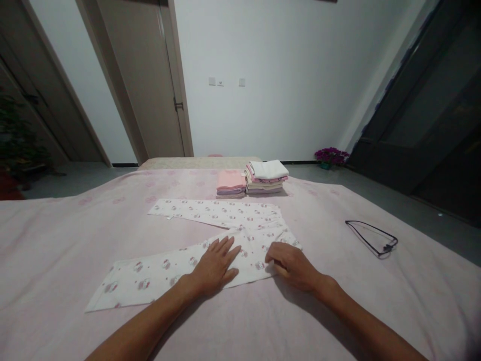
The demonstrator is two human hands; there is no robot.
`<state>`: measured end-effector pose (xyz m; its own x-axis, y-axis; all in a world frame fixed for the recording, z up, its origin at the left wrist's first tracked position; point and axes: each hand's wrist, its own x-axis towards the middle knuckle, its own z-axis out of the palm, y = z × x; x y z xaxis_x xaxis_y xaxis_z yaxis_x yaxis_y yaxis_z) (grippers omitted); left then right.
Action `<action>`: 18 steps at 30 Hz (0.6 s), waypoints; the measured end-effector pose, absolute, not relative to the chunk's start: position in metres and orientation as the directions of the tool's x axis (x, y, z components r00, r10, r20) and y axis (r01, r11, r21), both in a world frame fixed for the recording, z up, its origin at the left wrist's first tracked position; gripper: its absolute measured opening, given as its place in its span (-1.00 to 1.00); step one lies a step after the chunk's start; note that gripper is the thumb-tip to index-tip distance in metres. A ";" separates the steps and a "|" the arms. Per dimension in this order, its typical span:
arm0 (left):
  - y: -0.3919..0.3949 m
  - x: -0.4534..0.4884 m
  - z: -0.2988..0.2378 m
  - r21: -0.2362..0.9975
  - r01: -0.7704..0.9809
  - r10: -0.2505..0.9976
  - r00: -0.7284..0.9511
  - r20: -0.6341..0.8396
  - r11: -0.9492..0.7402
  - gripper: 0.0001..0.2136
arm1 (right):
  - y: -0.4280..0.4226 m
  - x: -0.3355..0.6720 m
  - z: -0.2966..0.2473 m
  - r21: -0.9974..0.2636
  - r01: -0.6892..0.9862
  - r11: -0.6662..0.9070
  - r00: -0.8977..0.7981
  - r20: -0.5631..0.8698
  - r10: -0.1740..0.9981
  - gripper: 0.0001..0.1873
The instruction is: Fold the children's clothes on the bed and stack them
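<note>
"Findings?"
"Printed white trousers (250,245) spread on the pink cloth (56,240). Left hand (216,265) flat, open, gripping nothing; right hand (291,263) curled near the waistband (285,233), grip cannot be told."
"Advice?"
"Left palm should anchor lightly while any creases are smoothed outward."

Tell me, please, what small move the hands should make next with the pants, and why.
Probably fold the near leg toward the far leg, since they lie spread apart, with the left hand flat on the pants and the right hand at their near edge.
</note>
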<state>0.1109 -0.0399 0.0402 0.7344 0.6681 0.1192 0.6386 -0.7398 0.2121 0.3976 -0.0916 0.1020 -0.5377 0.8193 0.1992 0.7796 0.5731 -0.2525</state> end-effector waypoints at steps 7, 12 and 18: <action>-0.050 0.109 0.049 0.164 0.664 0.679 0.730 0.070 -0.730 -0.41 | -0.047 0.372 0.069 -0.160 0.874 0.459 -0.448 0.102 0.888 -0.36; -0.056 0.079 0.052 0.162 0.647 0.661 0.748 0.054 -0.745 -0.40 | -0.035 0.393 0.043 -0.050 0.937 0.347 -0.344 0.060 0.937 -0.29; -0.065 0.010 0.050 0.104 0.698 0.705 0.705 0.076 -0.709 -0.39 | -0.030 0.410 0.033 -0.011 0.954 0.300 -0.297 0.110 0.949 -0.28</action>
